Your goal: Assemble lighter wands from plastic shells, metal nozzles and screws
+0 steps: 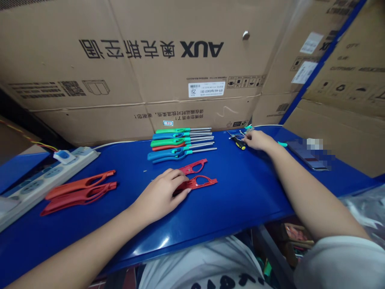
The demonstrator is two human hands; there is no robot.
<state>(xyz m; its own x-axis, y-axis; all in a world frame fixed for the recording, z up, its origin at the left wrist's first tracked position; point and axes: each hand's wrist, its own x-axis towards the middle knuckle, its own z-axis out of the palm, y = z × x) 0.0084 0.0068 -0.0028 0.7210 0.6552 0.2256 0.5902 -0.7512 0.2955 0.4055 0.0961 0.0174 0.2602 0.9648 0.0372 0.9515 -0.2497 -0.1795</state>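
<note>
My left hand point(164, 192) rests over a red plastic half-shell point(206, 182) at the middle of the blue table, fingers curled on its left part. Another red half-shell point(195, 166) lies just behind it. At the back right, my right hand point(255, 140) has its fingertips pinched among small metal and teal parts point(249, 129); which piece they hold is too small to tell. Beside those fingertips lies a black and yellow screwdriver point(240, 143). Several assembled lighters point(171, 142) in green, blue and red lie in a row, their metal tubes pointing right.
Red and orange shells point(80, 192) lie at the left beside a white power strip point(45, 180). A dark phone point(306, 154) lies at the right. Cardboard point(168, 80) stands along the back of the blue table point(234, 200).
</note>
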